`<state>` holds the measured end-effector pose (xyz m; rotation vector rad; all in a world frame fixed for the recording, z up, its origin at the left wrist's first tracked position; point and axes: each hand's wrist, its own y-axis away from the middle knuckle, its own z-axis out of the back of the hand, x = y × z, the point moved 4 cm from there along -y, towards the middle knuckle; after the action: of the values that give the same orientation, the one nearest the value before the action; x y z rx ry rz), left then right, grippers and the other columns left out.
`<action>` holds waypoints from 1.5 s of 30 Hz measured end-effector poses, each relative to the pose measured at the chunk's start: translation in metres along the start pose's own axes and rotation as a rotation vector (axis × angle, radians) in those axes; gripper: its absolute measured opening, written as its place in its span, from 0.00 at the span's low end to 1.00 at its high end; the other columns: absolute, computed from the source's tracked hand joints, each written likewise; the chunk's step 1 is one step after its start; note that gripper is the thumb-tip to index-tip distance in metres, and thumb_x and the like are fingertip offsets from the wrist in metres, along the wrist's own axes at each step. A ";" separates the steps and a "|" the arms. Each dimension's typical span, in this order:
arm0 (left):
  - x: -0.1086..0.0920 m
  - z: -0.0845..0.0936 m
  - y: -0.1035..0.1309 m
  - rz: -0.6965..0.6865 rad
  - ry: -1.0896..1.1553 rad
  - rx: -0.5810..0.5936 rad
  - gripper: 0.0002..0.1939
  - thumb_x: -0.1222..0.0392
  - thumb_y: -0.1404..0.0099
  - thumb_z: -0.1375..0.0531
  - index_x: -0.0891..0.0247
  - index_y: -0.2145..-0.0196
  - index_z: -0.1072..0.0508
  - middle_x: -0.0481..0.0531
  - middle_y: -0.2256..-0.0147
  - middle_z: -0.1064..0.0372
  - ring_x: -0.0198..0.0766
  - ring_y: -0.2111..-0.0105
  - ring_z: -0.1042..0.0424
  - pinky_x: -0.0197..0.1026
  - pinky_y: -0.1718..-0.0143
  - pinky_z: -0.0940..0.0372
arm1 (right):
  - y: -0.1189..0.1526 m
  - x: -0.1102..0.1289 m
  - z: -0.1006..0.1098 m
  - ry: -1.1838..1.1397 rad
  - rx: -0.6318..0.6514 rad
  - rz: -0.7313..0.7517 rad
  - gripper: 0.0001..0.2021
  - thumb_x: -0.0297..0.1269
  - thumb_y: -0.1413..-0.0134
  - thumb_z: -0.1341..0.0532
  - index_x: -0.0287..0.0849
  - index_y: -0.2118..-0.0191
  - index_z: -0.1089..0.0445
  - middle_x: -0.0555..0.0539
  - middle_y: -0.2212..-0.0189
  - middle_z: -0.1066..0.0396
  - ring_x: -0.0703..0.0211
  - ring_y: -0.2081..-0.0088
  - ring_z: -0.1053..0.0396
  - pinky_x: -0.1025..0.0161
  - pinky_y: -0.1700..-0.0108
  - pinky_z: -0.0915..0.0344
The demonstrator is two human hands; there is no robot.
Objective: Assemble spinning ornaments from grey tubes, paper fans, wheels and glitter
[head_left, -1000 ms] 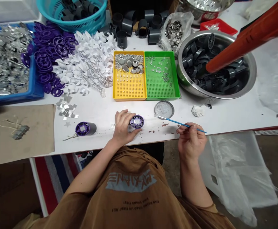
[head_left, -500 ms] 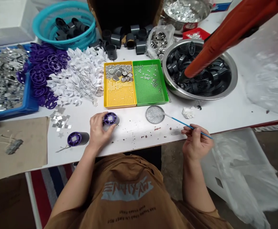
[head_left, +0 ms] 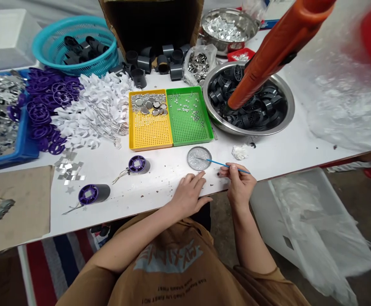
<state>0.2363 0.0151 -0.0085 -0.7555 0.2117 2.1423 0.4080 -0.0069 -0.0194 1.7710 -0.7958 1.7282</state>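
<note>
Blue stick (head_left: 219, 163), head view: pinched between thumb and fingers of the right hand (head_left: 241, 185), its tip at the round dish (head_left: 188, 162). The left hand (head_left: 188, 195), loosely open and empty, rests on the white table (head_left: 277, 157), right of two purple-capped cylinders (head_left: 103, 193).

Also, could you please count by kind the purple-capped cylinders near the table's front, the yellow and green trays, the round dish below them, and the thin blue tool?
Purple-capped cylinders: 2
Yellow tray: 1
Green tray: 1
Round dish: 1
Thin blue tool: 1
Total: 6
</note>
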 end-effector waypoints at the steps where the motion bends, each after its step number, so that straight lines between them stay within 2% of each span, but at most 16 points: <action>1: 0.000 -0.001 -0.004 0.020 -0.017 0.003 0.23 0.47 0.36 0.42 0.64 0.49 0.36 0.63 0.40 0.41 0.52 0.52 0.39 0.56 0.56 0.37 | 0.001 0.002 0.004 0.000 -0.020 0.003 0.12 0.43 0.47 0.36 0.37 0.65 0.25 0.48 0.75 0.24 0.64 0.77 0.28 0.63 0.70 0.29; 6: -0.001 0.002 -0.010 0.065 -0.063 0.029 0.22 0.48 0.36 0.42 0.64 0.50 0.36 0.62 0.39 0.43 0.53 0.52 0.40 0.56 0.56 0.37 | 0.000 0.006 0.012 -0.050 -0.113 0.041 0.12 0.43 0.47 0.35 0.37 0.66 0.25 0.48 0.76 0.24 0.63 0.77 0.28 0.63 0.70 0.29; 12: -0.004 0.001 -0.012 0.032 -0.063 0.014 0.21 0.47 0.36 0.43 0.63 0.51 0.36 0.62 0.39 0.43 0.52 0.53 0.39 0.55 0.57 0.37 | -0.006 0.001 0.009 -0.028 -0.099 0.049 0.12 0.42 0.47 0.36 0.36 0.66 0.26 0.49 0.76 0.25 0.64 0.77 0.27 0.63 0.70 0.29; 17: -0.004 -0.002 -0.018 0.037 -0.056 -0.003 0.21 0.48 0.36 0.42 0.63 0.51 0.35 0.61 0.39 0.43 0.52 0.53 0.39 0.55 0.56 0.37 | -0.010 -0.007 0.016 -0.190 -0.114 -0.129 0.15 0.44 0.52 0.33 0.35 0.67 0.27 0.49 0.78 0.25 0.66 0.79 0.28 0.69 0.75 0.29; 21: -0.004 0.003 -0.012 0.005 -0.028 -0.006 0.20 0.48 0.36 0.42 0.63 0.52 0.34 0.61 0.40 0.42 0.52 0.53 0.39 0.56 0.56 0.36 | -0.016 -0.013 0.017 -0.277 -0.102 -0.279 0.18 0.48 0.55 0.31 0.36 0.68 0.27 0.50 0.79 0.26 0.69 0.81 0.29 0.72 0.77 0.29; 24: -0.002 0.026 0.002 -0.049 0.009 -0.061 0.14 0.56 0.34 0.44 0.62 0.52 0.34 0.59 0.43 0.37 0.52 0.52 0.39 0.56 0.55 0.36 | -0.019 -0.014 0.015 -0.307 -0.104 -0.340 0.20 0.50 0.57 0.30 0.36 0.69 0.28 0.51 0.79 0.26 0.70 0.81 0.29 0.75 0.77 0.29; 26: 0.006 0.057 0.018 -0.034 -0.002 -0.174 0.14 0.64 0.35 0.45 0.60 0.51 0.34 0.57 0.46 0.34 0.52 0.49 0.39 0.57 0.50 0.37 | -0.021 -0.014 0.012 -0.329 -0.106 -0.380 0.20 0.50 0.59 0.29 0.36 0.70 0.28 0.52 0.80 0.26 0.71 0.82 0.30 0.75 0.78 0.30; 28: 0.023 0.097 0.040 0.031 -0.057 -0.316 0.19 0.69 0.39 0.45 0.57 0.50 0.35 0.55 0.46 0.34 0.52 0.46 0.41 0.60 0.45 0.41 | -0.021 -0.015 0.008 -0.350 -0.102 -0.404 0.21 0.50 0.61 0.29 0.36 0.71 0.28 0.53 0.81 0.26 0.71 0.82 0.30 0.76 0.78 0.30; 29: 0.034 0.117 0.054 0.075 -0.103 -0.369 0.21 0.68 0.40 0.44 0.56 0.49 0.35 0.56 0.45 0.36 0.53 0.44 0.42 0.62 0.44 0.43 | -0.022 -0.015 0.007 -0.357 -0.100 -0.407 0.21 0.50 0.62 0.28 0.36 0.71 0.28 0.53 0.81 0.26 0.71 0.82 0.30 0.76 0.79 0.30; 31: 0.062 0.153 0.085 0.212 -0.201 -0.364 0.26 0.62 0.40 0.42 0.55 0.44 0.38 0.56 0.42 0.40 0.57 0.41 0.45 0.65 0.41 0.46 | -0.024 -0.014 0.004 -0.359 -0.110 -0.389 0.21 0.50 0.63 0.28 0.36 0.71 0.28 0.52 0.81 0.26 0.71 0.82 0.30 0.75 0.79 0.31; 34: 0.102 0.187 0.137 0.373 -0.281 -0.359 0.33 0.53 0.42 0.39 0.54 0.40 0.42 0.58 0.41 0.41 0.61 0.41 0.44 0.66 0.42 0.46 | -0.025 -0.010 0.003 -0.291 -0.169 -0.266 0.20 0.49 0.60 0.29 0.35 0.71 0.28 0.50 0.81 0.26 0.69 0.82 0.29 0.74 0.79 0.30; 37: 0.128 0.192 0.175 0.459 -0.254 -0.320 0.34 0.46 0.42 0.39 0.54 0.40 0.41 0.59 0.43 0.38 0.61 0.44 0.39 0.64 0.45 0.41 | -0.022 -0.001 0.002 -0.154 -0.189 -0.054 0.18 0.47 0.55 0.31 0.34 0.69 0.27 0.49 0.79 0.25 0.67 0.81 0.28 0.71 0.77 0.29; 41: 0.138 0.180 0.192 0.607 -0.166 -0.290 0.32 0.44 0.40 0.41 0.55 0.40 0.41 0.57 0.44 0.37 0.56 0.45 0.36 0.57 0.45 0.37 | -0.008 0.008 -0.002 0.020 -0.150 0.155 0.15 0.45 0.50 0.33 0.35 0.67 0.26 0.49 0.77 0.25 0.65 0.78 0.27 0.67 0.73 0.27; 43: 0.139 0.175 0.193 0.666 -0.132 -0.314 0.31 0.45 0.40 0.42 0.55 0.41 0.40 0.55 0.45 0.36 0.54 0.45 0.35 0.54 0.45 0.36 | -0.003 0.008 -0.002 0.037 -0.137 0.162 0.14 0.44 0.50 0.34 0.35 0.67 0.26 0.50 0.77 0.24 0.65 0.78 0.26 0.67 0.72 0.27; 45: 0.141 0.172 0.192 0.704 -0.098 -0.340 0.31 0.45 0.41 0.41 0.54 0.42 0.39 0.53 0.46 0.35 0.54 0.46 0.34 0.53 0.45 0.35 | 0.000 0.004 -0.001 -0.030 -0.126 0.084 0.14 0.44 0.52 0.32 0.36 0.67 0.26 0.50 0.77 0.24 0.67 0.78 0.27 0.68 0.73 0.27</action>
<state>-0.0525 0.0531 0.0270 -0.8465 0.0611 2.9284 0.4077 -0.0062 -0.0149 1.7040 -0.9831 1.6690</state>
